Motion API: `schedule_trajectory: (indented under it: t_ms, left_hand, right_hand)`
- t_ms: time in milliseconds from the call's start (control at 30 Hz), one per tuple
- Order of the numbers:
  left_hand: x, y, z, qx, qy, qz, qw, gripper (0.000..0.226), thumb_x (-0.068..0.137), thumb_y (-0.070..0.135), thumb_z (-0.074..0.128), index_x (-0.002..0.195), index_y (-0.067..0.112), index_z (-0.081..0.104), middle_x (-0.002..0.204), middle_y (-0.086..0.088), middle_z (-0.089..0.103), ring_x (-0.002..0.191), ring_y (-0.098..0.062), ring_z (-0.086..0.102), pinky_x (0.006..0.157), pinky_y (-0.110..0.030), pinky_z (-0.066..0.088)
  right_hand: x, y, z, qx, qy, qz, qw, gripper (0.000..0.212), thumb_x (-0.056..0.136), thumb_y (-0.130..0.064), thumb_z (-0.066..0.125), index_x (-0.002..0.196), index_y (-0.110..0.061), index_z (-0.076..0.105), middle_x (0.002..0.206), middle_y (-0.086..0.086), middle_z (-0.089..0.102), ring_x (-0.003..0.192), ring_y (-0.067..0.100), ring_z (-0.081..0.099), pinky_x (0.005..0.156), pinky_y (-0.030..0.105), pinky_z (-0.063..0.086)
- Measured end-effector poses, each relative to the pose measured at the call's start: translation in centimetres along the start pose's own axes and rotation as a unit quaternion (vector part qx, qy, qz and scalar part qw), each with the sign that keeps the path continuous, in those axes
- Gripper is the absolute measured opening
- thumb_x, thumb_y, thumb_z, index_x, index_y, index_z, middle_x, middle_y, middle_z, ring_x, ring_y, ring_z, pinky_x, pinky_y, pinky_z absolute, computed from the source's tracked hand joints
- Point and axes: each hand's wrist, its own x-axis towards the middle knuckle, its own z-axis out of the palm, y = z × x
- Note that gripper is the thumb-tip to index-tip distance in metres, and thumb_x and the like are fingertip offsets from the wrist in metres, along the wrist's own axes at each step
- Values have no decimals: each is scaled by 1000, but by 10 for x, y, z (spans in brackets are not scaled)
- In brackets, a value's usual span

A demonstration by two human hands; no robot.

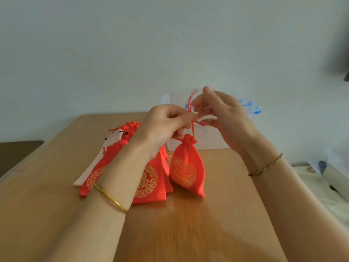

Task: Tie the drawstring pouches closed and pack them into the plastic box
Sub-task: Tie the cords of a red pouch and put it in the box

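Your left hand (166,122) and right hand (223,114) pinched the drawstring (193,129) above the red pouch (187,168), mid-knot; a slipped cord could have left it untied on the bench (188,233).

A plain pale painted wall (132,44) is filling the upper view, with soft, even light falling across it. A smooth light-brown wooden table (188,233) is stretching below it, and a dark brown low furniture piece (17,154) is sitting to its left.

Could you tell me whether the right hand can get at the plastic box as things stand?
Probably yes: the right hand is just in front of the plastic box, nothing between them. But it and the left hand pinch the drawstring of the red pouch, so it must let go first.
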Motion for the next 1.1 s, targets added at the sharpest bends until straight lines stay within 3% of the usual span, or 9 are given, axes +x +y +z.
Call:
schedule_trajectory:
  t_ms: [67, 133, 233, 400, 533, 700, 867, 967, 1100]
  left_hand:
    - [3, -3, -1, -32, -8, -10, 999, 11, 87, 8, 59, 83, 3, 68, 57, 4, 54, 47, -6, 43, 47, -16, 41]
    - [5, -4, -2, -57, -17, -22, 998, 12, 88, 7, 57, 81, 6, 67, 58, 4, 55, 48, -5, 43, 47, -16, 41]
    - [8, -6, -2, -72, -29, -26, 997, 12, 88, 7, 57, 80, 7, 66, 59, 3, 56, 48, -4, 43, 47, -16, 41]
    - [8, -4, -1, -125, -14, -45, 991, 11, 88, 3, 55, 79, 9, 59, 64, -1, 66, 52, -6, 57, 49, -15, 47]
    - [7, -4, 2, -141, -5, -49, 989, 12, 85, -3, 57, 77, 5, 59, 72, -7, 67, 55, -8, 59, 52, -16, 50]
    - [2, 1, 1, -26, -55, 17, 998, 17, 82, -9, 57, 83, 7, 58, 70, -5, 63, 60, -13, 59, 56, -21, 51]
    - [1, 1, 5, 211, -3, 205, 956, 28, 79, 1, 61, 94, 25, 61, 81, 4, 60, 74, -9, 59, 73, -17, 47]
    - [1, -1, 6, 236, 29, 253, 938, 35, 80, -3, 61, 102, 24, 63, 83, 1, 65, 79, -6, 61, 79, -17, 48]
    - [1, -2, 8, 216, 44, 257, 941, 36, 80, -1, 62, 108, 21, 66, 82, 2, 69, 79, -7, 64, 81, -18, 50]
  right_hand:
    - [-2, 11, -4, -7, 17, 41, 999, 34, 98, -38, 37, 86, -16, 60, 83, 1, 61, 73, 14, 56, 69, 32, 46]
    - [-7, 20, -4, -32, -26, 65, 997, 38, 99, -38, 34, 88, -14, 61, 81, 1, 62, 73, 14, 56, 69, 32, 45]
    - [-9, 25, 1, -54, -53, 38, 996, 29, 98, -21, 39, 78, -12, 57, 70, -1, 56, 67, 12, 52, 67, 30, 42]
    - [-11, 21, -8, -24, 7, -24, 999, 28, 93, -9, 45, 65, -13, 50, 63, 1, 51, 59, 11, 47, 61, 28, 42]
    - [-20, 22, -16, -102, -112, -8, 988, 22, 83, -12, 48, 61, -9, 54, 60, 4, 54, 59, 13, 48, 59, 28, 42]
    - [-15, 29, -12, 40, 1, 9, 999, 28, 96, -8, 38, 85, -14, 63, 84, 2, 66, 86, 17, 61, 80, 36, 48]
    - [-16, 36, 0, 108, -67, 57, 990, 24, 96, -8, 39, 101, -2, 62, 85, 8, 67, 79, 23, 66, 78, 38, 47]
    - [-17, 35, -1, 148, -108, 85, 979, 22, 96, -13, 43, 97, -4, 63, 86, 6, 65, 78, 18, 64, 77, 35, 43]
    - [-19, 34, -1, 171, -132, 79, 973, 19, 92, -18, 48, 92, -7, 64, 83, 1, 66, 80, 16, 61, 74, 29, 44]
